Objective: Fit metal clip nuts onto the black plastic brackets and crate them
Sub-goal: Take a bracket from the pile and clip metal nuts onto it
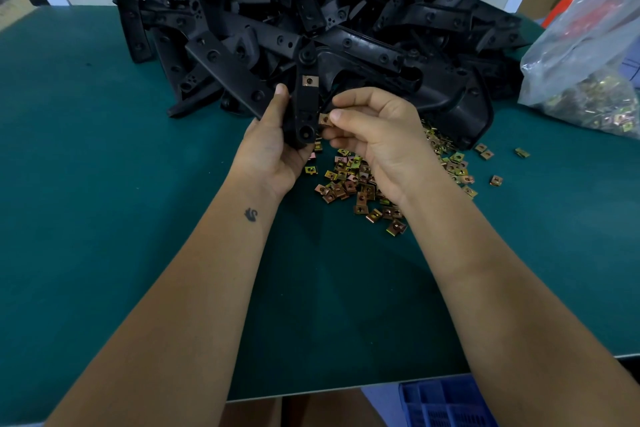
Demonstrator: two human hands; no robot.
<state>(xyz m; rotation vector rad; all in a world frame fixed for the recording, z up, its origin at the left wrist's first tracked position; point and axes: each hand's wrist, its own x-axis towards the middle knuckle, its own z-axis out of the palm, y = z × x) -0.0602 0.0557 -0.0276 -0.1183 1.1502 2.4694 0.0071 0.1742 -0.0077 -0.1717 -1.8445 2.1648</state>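
Left hand [273,146] gripping bracket [305,107], right hand [374,128] pinching clip nut [324,119] at its edge; best sliding it on square over the hole.

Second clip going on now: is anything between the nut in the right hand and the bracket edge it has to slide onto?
Nothing visible. The right hand pinches the clip nut right beside the edge of the bracket gripped by the left hand. One fitted nut sits higher up, clear of that spot.
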